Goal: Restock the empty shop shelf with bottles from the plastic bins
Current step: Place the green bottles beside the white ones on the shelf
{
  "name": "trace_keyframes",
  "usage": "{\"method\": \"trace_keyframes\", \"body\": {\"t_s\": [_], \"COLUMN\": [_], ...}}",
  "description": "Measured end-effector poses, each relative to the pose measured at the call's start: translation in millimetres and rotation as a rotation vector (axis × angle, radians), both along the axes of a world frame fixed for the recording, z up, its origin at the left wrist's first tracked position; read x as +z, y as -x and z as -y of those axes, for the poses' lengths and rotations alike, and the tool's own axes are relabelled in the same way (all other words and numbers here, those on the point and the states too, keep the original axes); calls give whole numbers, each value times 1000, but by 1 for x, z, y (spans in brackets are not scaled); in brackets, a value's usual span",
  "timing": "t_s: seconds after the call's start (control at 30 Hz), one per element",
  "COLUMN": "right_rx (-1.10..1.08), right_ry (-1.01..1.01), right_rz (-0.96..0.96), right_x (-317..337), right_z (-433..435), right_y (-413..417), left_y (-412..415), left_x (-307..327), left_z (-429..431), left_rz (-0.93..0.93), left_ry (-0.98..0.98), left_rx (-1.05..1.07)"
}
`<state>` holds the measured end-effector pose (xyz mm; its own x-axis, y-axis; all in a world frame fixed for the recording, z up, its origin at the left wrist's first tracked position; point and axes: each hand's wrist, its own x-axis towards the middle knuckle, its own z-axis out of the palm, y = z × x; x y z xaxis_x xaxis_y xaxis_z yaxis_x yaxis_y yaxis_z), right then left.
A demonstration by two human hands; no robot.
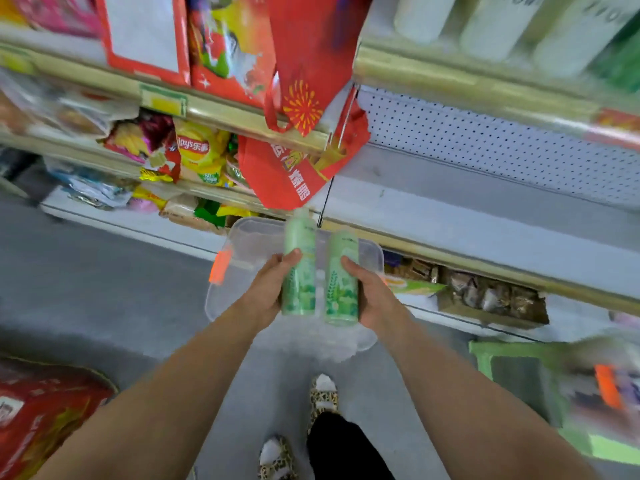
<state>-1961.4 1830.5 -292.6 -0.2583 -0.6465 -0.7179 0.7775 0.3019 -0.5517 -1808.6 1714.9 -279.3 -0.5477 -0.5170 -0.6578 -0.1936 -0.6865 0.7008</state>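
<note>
The left hand grasps the left bottle and the right hand grasps the right bottle, fingers curled round each. The two green bottles are held side by side near the centre, caps toward 12 o'clock, over a clear bin. The bare shelf lies at 2 o'clock from them, a red bag hangs at 12, and crisps sit at 10.
</note>
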Motion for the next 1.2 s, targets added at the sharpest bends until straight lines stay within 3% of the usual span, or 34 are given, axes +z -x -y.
{"method": "trace_keyframes", "body": {"t_s": [0.1,0.17,0.3,0.63,0.87,1.2], "right_rx": [-41,-52,-98,-250,-393,-225], "right_ry": [120,183,260,441,382,310], "right_rz": [-94,-161,-320,-771,-1007,-1114], "right_x": [59,101,176,313,350,332], "right_z": [-21,-32,-57,-144,-186,-160], "right_y": [13,24,56,199,312,400], "left_y": [11,22,53,181,262,325], "left_x": [53,89,148,242,266,261], "left_z": [-23,-36,-53,-98,-138,-160], "left_rz": [-183,-255,-340,-509,-509,-531], "left_ry": [-78,-29,114,300,399,442], "left_rx": [-65,-154,-280,-312,-343,-249]}}
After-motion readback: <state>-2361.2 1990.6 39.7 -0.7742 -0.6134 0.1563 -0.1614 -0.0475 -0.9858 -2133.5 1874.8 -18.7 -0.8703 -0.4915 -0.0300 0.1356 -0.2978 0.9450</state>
